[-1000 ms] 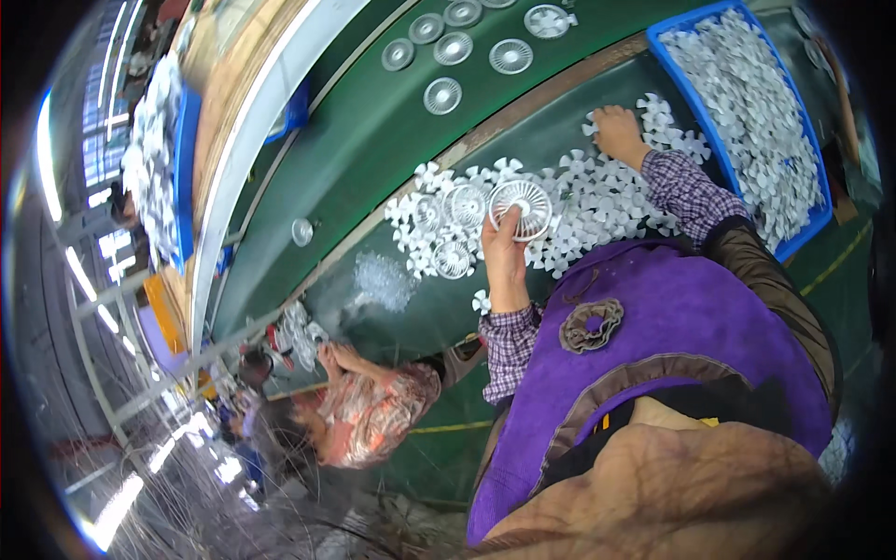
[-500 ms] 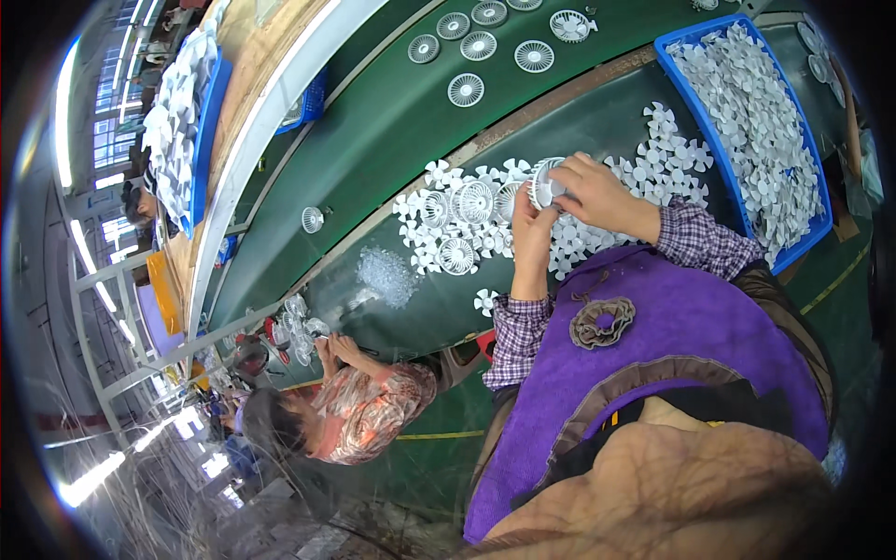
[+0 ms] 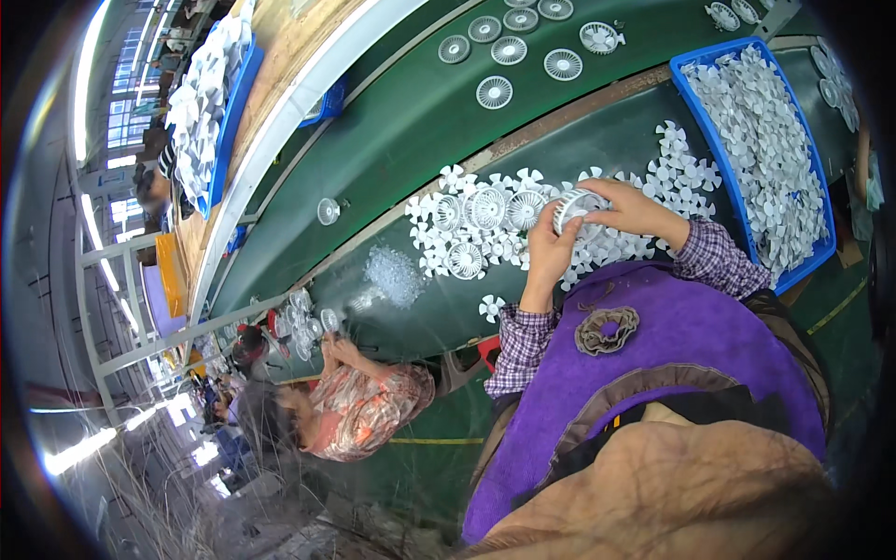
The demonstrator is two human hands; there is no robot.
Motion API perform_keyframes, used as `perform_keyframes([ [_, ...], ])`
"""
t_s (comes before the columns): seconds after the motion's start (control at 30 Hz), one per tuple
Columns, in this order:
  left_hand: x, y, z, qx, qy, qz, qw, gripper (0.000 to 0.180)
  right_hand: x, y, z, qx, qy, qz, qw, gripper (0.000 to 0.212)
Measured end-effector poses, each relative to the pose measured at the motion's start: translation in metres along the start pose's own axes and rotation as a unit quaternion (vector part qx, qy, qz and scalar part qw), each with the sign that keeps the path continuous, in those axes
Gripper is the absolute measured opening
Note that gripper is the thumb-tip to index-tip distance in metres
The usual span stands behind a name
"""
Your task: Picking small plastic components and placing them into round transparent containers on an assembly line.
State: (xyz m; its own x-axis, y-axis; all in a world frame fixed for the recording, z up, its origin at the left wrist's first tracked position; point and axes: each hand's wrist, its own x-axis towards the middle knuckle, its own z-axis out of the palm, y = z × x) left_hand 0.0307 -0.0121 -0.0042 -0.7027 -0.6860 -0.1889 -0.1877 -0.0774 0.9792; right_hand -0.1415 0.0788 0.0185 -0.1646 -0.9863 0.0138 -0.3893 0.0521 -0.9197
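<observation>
Between my hands is a round white slatted fan housing (image 3: 576, 207), held above the bench. My left hand (image 3: 551, 241) grips its left and near side, fingers closed round the rim. On the opposite side, my right hand (image 3: 635, 209) has its fingers and thumb closed on the rim. Below and around lie many loose white fan blades (image 3: 611, 248). Several more slatted fan housings (image 3: 488, 207) rest on the blades to the left of my hands. Whether anything sits inside the held housing is hard to make out.
A blue tray (image 3: 714, 154) heaped with fan blades stands at right. Round grilles (image 3: 495, 92) lie on the green conveyor belt (image 3: 401, 121) beyond. Left on the bench is a pile of small clear pieces (image 3: 392, 276). A co-worker (image 3: 369, 411) handles parts at the lower left.
The whole view has shifted slightly. My right hand has moved from over the housing's face to its right rim, and the housing is turned with its slatted wall showing more.
</observation>
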Motion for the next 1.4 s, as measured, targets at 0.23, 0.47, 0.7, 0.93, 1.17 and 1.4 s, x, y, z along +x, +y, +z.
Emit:
perform_keyframes([
  [0.23,-0.008,-0.011,-0.003,-0.045,-0.019,-0.091,0.995,0.035,0.003,0.019,0.006,0.046,-0.077,0.075,0.993,0.035],
  [0.47,0.007,-0.015,-0.063,-0.131,0.124,-0.165,0.97,0.035,0.062,0.112,0.005,0.307,0.003,0.218,0.927,0.031],
  [0.7,0.036,-0.084,-0.141,0.096,0.285,-0.224,0.927,0.031,0.085,0.162,-0.042,0.1,0.199,0.234,0.946,0.036],
  [0.93,0.059,-0.13,-0.164,0.29,0.217,-0.189,0.913,0.033,-0.011,0.172,-0.017,0.244,0.196,0.294,0.903,0.012],
  [1.17,0.032,-0.069,-0.159,-0.222,0.233,-0.198,0.926,0.024,-0.061,0.163,-0.016,0.058,0.195,0.242,0.949,0.007],
  [1.4,-0.003,-0.085,-0.158,-0.497,-0.076,-0.071,0.861,0.051,0.007,0.196,0.034,-0.262,0.19,0.063,0.944,0.019],
])
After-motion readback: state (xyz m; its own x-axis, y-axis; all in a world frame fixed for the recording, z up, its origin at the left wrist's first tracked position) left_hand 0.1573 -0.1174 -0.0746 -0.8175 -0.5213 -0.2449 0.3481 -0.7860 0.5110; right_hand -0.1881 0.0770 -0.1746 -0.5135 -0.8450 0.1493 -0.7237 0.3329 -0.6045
